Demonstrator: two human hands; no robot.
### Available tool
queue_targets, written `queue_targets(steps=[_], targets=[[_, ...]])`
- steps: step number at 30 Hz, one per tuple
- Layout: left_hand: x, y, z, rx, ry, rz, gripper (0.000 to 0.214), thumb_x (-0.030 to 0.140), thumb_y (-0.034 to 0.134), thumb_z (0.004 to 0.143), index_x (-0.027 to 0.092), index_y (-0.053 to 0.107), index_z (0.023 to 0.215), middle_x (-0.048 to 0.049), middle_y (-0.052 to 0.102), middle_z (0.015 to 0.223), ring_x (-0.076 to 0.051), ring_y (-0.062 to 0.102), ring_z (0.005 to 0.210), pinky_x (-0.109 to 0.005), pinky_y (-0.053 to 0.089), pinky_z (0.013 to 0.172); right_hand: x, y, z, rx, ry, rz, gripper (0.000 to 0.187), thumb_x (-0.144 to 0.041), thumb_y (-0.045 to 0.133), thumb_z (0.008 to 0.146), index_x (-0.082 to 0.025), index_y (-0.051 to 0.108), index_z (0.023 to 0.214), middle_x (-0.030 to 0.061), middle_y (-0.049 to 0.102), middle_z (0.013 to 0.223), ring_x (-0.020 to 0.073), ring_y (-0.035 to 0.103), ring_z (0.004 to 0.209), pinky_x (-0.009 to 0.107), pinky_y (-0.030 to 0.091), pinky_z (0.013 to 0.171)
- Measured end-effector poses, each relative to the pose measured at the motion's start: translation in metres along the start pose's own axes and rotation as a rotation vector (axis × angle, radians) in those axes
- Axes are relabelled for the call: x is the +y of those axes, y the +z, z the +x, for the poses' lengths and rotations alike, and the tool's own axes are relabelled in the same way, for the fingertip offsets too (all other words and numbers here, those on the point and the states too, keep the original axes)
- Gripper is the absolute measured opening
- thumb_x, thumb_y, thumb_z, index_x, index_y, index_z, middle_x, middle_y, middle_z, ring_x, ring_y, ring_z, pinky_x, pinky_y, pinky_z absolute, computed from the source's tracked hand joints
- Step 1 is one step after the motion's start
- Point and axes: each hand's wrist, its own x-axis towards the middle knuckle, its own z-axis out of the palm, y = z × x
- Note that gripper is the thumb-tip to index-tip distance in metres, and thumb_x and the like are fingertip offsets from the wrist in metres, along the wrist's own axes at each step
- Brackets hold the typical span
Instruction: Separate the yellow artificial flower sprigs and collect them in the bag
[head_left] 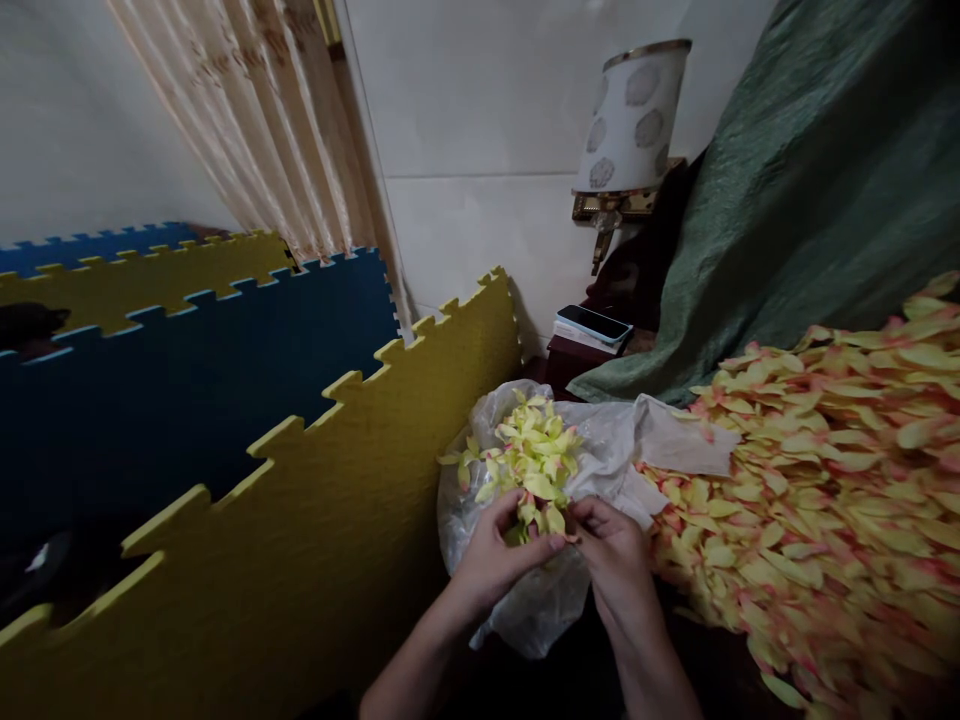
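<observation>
The fingers of the left hand (499, 550) are curled and clamped around the base of a bunch of yellow-green petals (534, 455), and those of the right hand (616, 560) are pinched on the same base from the other side. The bunch is held upright over a crumpled clear plastic bag (525, 610), against which a large heap of yellow-pink petals (825, 470) is piled on the right. A yellow foam mat (337, 520) is stood just to the left.
</observation>
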Motion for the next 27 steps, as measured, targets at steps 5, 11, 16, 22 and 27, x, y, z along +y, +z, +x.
queue_targets(steps=[5, 11, 16, 22, 27], targets=[[-0.007, -0.005, 0.006, -0.094, -0.006, -0.017, 0.025, 0.033, 0.083, 0.066, 0.015, 0.075, 0.08, -0.0033, 0.066, 0.078, -0.017, 0.057, 0.076, -0.025, 0.041, 0.072, 0.007, -0.001, 0.001, -0.016, 0.019, -0.017, 0.033, -0.038, 0.085, 0.054, -0.018, 0.06, 0.048, -0.0031, 0.055, 0.046, 0.0106, 0.046, 0.046, 0.022, 0.036, 0.049], [-0.012, -0.014, 0.012, 0.007, -0.151, -0.143, 0.023, 0.032, 0.083, 0.064, 0.012, 0.072, 0.062, -0.0013, 0.059, 0.058, -0.01, 0.047, 0.054, -0.021, 0.036, 0.056, 0.01, -0.011, 0.001, -0.022, 0.042, -0.051, 0.041, -0.044, 0.086, 0.054, -0.018, 0.055, 0.047, -0.0023, 0.055, 0.046, 0.0119, 0.048, 0.046, 0.024, 0.038, 0.049], [0.006, -0.042, 0.018, 0.225, -0.248, -0.265, 0.02, 0.027, 0.082, 0.059, 0.016, 0.065, 0.058, 0.0019, 0.058, 0.056, -0.009, 0.05, 0.053, -0.02, 0.037, 0.055, 0.002, -0.031, 0.005, 0.126, -0.026, -0.119, 0.038, -0.042, 0.088, 0.052, -0.018, 0.059, 0.048, -0.0037, 0.055, 0.047, 0.0104, 0.048, 0.047, 0.022, 0.038, 0.048], [0.017, -0.054, 0.029, 0.319, -0.138, -0.072, 0.024, 0.036, 0.079, 0.063, 0.016, 0.066, 0.061, 0.0019, 0.058, 0.06, -0.01, 0.051, 0.056, -0.018, 0.035, 0.054, -0.012, -0.033, 0.021, 0.137, -0.067, -0.296, 0.045, -0.057, 0.081, 0.054, -0.016, 0.068, 0.065, 0.0032, 0.066, 0.057, 0.0166, 0.058, 0.048, 0.027, 0.046, 0.045], [-0.003, -0.049, 0.059, 0.33, -0.079, 0.016, 0.03, 0.041, 0.081, 0.059, 0.013, 0.071, 0.065, 0.0, 0.061, 0.059, -0.011, 0.05, 0.054, -0.019, 0.035, 0.052, -0.015, -0.021, 0.066, 0.064, -0.099, -0.473, 0.049, -0.064, 0.075, 0.057, -0.017, 0.068, 0.068, 0.0039, 0.066, 0.059, 0.0167, 0.054, 0.043, 0.029, 0.042, 0.043]])
